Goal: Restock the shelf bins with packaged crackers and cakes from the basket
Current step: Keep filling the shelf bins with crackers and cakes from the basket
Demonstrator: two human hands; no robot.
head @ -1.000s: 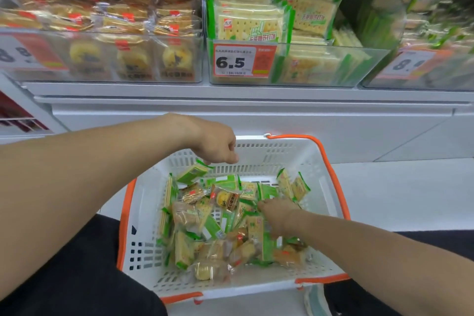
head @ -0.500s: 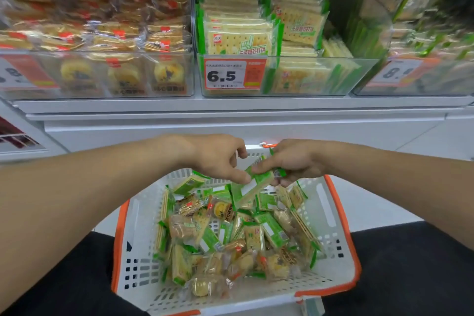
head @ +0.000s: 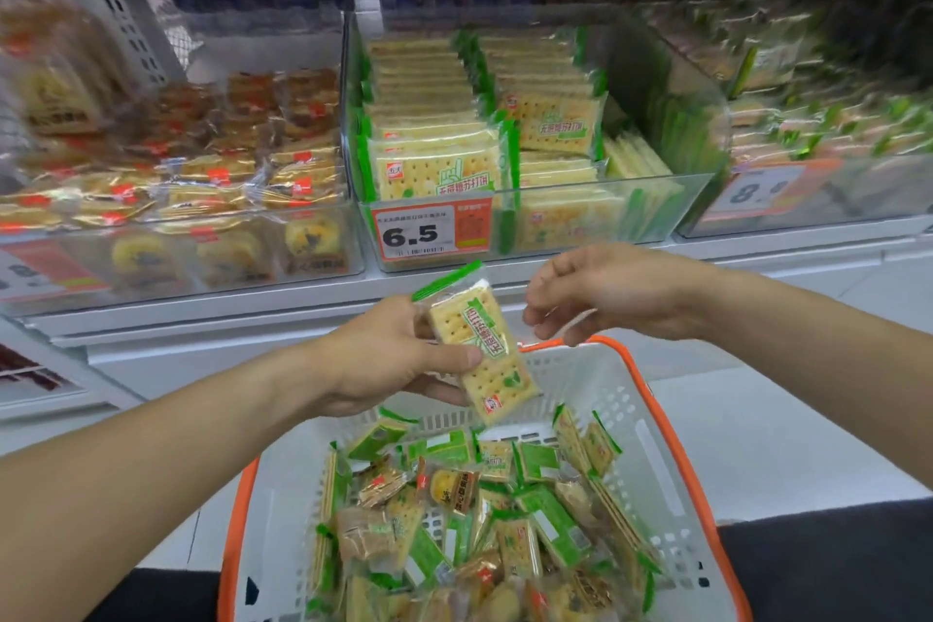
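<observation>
Left hand pinches a green-edged clear cracker packet, tilted above the white, orange-rimmed plastic basket. Right hand hovers at three o'clock, fingers loosely curled, empty. Clear cracker bin sits at twelve o'clock.

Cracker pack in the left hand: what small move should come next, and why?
Probably lift the cracker pack up and forward into the middle bin behind the 6.5 price tag. The left hand grips it above the basket, the same green-edged crackers stand in that bin, and the right hand hovers beside it holding nothing.
</observation>
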